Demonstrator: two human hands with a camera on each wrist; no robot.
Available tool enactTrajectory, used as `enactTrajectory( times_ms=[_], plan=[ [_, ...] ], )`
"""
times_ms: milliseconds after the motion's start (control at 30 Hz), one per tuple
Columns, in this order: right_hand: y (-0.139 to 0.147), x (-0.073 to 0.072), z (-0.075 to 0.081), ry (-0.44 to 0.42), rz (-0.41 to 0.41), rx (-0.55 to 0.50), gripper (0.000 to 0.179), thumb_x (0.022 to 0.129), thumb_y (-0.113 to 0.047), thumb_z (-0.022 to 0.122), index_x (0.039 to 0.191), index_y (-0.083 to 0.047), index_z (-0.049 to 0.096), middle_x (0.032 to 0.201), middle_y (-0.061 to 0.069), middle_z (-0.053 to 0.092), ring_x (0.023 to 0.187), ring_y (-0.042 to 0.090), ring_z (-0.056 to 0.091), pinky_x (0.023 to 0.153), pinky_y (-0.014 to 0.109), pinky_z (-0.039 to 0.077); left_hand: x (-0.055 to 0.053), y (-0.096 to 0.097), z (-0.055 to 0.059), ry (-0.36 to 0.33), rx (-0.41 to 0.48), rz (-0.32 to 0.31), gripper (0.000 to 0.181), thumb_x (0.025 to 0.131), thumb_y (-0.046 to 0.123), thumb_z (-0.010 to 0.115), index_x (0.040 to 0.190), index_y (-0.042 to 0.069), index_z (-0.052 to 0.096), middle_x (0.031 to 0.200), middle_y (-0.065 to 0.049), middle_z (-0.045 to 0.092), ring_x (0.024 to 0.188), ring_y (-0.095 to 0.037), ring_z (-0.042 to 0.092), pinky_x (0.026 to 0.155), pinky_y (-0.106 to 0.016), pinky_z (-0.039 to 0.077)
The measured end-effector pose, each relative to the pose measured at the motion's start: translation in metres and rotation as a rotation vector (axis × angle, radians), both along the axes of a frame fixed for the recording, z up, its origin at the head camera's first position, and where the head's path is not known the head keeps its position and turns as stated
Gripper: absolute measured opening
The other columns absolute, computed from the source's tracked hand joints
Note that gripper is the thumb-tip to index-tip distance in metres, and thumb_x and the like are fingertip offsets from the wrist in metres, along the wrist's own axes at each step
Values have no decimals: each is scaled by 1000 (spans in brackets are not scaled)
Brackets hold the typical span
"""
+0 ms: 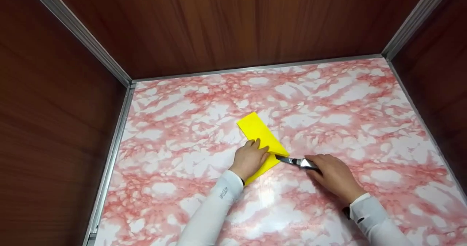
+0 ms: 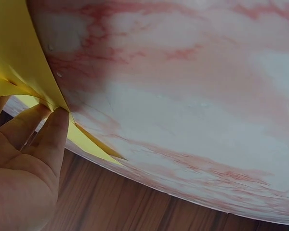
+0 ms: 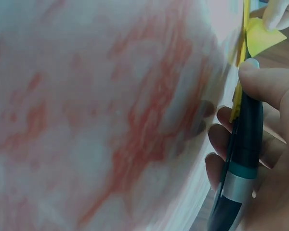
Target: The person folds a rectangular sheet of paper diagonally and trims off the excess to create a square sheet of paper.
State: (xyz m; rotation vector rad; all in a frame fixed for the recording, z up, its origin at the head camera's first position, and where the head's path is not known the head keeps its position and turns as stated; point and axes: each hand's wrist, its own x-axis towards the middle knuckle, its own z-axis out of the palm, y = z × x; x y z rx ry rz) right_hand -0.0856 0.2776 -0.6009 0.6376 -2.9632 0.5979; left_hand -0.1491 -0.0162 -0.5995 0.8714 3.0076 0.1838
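A folded sheet of yellow paper [image 1: 258, 127] stands bent at an angle over the table, its two parts meeting near a corner on the right. My left hand [image 1: 250, 160] holds it at the fold, fingers over the upper part. In the left wrist view, the fingertips [image 2: 60, 114] touch the paper [image 2: 19, 38] where its layers gape. My right hand [image 1: 334, 175] grips a slim black-and-silver knife [image 1: 292, 161], its front end between the paper's layers. The right wrist view shows the thumb along the dark handle [image 3: 245, 130] and fingers on the opposite side.
Under the hands lies a table [image 1: 175, 122] with a red-and-white marbled top. Dark wood-look panels [image 1: 219, 23] rise behind it and on both sides, joined by grey metal edging [image 1: 109, 136]. Both forearms wear white sleeves [image 1: 215, 209].
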Motion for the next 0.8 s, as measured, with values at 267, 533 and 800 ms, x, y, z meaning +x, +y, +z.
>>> enactTrajectory(
  times_ms=[267, 533, 800],
  plan=[
    [-2, 2, -3, 73, 1, 8, 46, 85, -27, 75, 128, -14, 65, 99, -1, 61, 84, 19, 54, 71, 40, 48, 1, 1, 2, -82, -8, 14, 59, 100, 60, 29, 138, 25, 57, 145, -14, 47, 130, -30, 44, 96, -42, 46],
    [-4, 5, -2, 41, -3, 46, 50, 87, -21, 72, 135, -11, 60, 101, 3, 57, 85, 20, 47, 67, 36, 44, 4, 3, -1, -74, -63, 45, 68, 97, 63, 36, 145, 18, 49, 146, -11, 45, 132, -27, 41, 96, -39, 46],
    [-7, 5, 2, 45, -4, 61, 50, 86, -18, 74, 134, -11, 61, 94, 3, 56, 80, 20, 44, 61, 32, 41, 6, 7, -4, -5, -118, 34, 73, 90, 63, 53, 144, 13, 50, 144, -12, 45, 130, -28, 41, 87, -36, 51]
  ],
)
